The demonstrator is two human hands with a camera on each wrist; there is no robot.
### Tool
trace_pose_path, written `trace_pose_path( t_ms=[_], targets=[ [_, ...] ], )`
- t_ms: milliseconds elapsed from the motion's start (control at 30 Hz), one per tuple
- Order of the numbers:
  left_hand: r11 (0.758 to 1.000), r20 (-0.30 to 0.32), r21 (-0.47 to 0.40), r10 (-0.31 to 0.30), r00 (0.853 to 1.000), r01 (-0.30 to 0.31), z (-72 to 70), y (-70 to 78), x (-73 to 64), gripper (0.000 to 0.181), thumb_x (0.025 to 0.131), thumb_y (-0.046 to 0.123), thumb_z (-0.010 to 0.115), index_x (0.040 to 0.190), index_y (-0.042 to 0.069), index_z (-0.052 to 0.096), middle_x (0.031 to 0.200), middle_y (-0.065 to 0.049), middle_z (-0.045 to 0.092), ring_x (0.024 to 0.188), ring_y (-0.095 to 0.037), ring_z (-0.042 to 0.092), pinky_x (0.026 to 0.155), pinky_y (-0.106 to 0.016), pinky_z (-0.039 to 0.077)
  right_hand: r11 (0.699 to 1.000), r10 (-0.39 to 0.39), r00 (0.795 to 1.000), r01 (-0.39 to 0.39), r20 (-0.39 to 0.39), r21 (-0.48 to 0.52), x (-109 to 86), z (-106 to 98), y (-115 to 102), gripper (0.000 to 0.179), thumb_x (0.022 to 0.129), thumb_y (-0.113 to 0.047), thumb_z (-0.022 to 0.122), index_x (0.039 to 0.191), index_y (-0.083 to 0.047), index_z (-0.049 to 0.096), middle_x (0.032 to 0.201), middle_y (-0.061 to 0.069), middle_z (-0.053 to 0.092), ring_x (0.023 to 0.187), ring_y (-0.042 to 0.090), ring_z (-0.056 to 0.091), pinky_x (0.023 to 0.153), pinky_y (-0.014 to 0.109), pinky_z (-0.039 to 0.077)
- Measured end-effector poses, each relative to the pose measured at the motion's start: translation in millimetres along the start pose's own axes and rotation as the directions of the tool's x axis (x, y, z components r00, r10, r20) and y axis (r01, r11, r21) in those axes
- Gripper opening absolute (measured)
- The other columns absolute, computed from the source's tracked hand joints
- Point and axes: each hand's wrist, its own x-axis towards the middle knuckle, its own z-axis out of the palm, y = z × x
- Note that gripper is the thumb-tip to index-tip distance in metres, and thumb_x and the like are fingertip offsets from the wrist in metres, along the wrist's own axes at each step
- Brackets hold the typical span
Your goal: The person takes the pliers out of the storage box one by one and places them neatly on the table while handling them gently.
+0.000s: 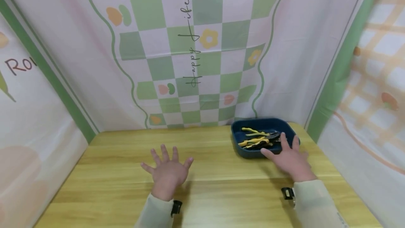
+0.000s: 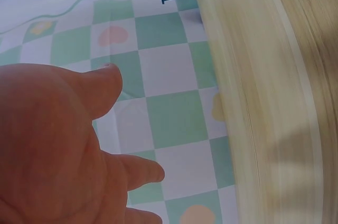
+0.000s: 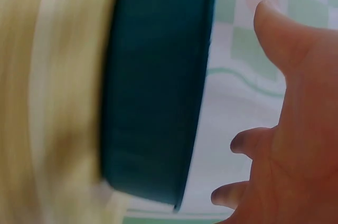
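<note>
A dark blue rectangular tray (image 1: 239, 149) stands at the table's back right. Inside it lies a small pile of plier-like tools (image 1: 257, 141) with yellow and black handles. My right hand (image 1: 292, 163) hovers over the tray's near right corner with fingers spread, holding nothing. In the right wrist view the outer wall of the tray (image 3: 158, 86) shows beside that hand (image 3: 296, 118), thumb and fingers extended. My left hand (image 1: 169, 173) is held over the left middle of the table, fingers fanned wide and holding nothing. The left wrist view shows this hand (image 2: 53, 139) in front of the backdrop.
The wooden table (image 1: 215, 193) ends at a green-and-white checked cloth (image 1: 205, 63) hanging behind it. Patterned cloths also hang along the left side (image 1: 31, 122) and right side (image 1: 370, 115). Small black clips (image 1: 288, 193) sit at both sleeve cuffs.
</note>
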Motion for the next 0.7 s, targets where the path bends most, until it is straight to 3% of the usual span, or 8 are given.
trace_pose_path(
  t_ms=[100,267,433,700],
  targets=[
    [1.000,0.007,0.003,-0.002,1.000,0.002,0.3,-1.0,1.2,0.091,0.092,0.080,0.016,0.159,0.019,0.026,0.163,-0.019,-0.002,0.141,-0.052,-0.015,0.091,-0.080,-0.016,0.999,0.001,0.999,-0.003,0.032,0.053,2.9,-1.4,12.0,0.120,0.086,-0.083,0.041,0.151,-0.005,-0.024,0.140,0.039,-0.038,0.117,0.080,-0.010,0.093,0.083,0.004],
    [1.000,0.005,0.010,-0.006,1.000,0.006,-0.2,-2.8,2.1,0.090,0.092,0.079,0.019,0.159,0.018,0.027,0.163,-0.020,-0.001,0.142,-0.052,-0.013,0.091,-0.080,-0.016,0.988,0.031,0.994,-0.045,0.101,0.145,1.5,-5.1,24.5,0.124,0.087,-0.080,0.045,0.142,-0.005,-0.037,0.132,0.041,-0.045,0.121,0.077,-0.002,0.096,0.080,0.015],
    [1.000,0.009,0.010,-0.011,1.000,0.011,-0.7,-4.5,1.8,0.089,0.093,0.077,0.021,0.158,0.017,0.028,0.163,-0.021,-0.001,0.142,-0.053,-0.013,0.090,-0.080,-0.016,0.976,0.036,0.991,-0.063,0.130,0.207,0.2,-8.0,35.3,0.128,0.087,-0.075,0.052,0.137,-0.005,-0.042,0.129,0.039,-0.048,0.121,0.073,-0.018,0.095,0.081,0.010],
    [1.000,-0.002,-0.011,-0.014,1.000,0.014,0.0,-6.9,0.8,0.089,0.093,0.077,0.021,0.158,0.016,0.029,0.163,-0.021,-0.001,0.141,-0.053,-0.013,0.090,-0.080,-0.017,0.976,-0.043,0.990,0.014,0.131,0.218,21.2,-18.0,55.1,0.127,0.090,-0.068,0.058,0.140,-0.002,-0.039,0.134,0.046,-0.038,0.124,0.067,-0.025,0.095,0.081,0.003]
  ],
)
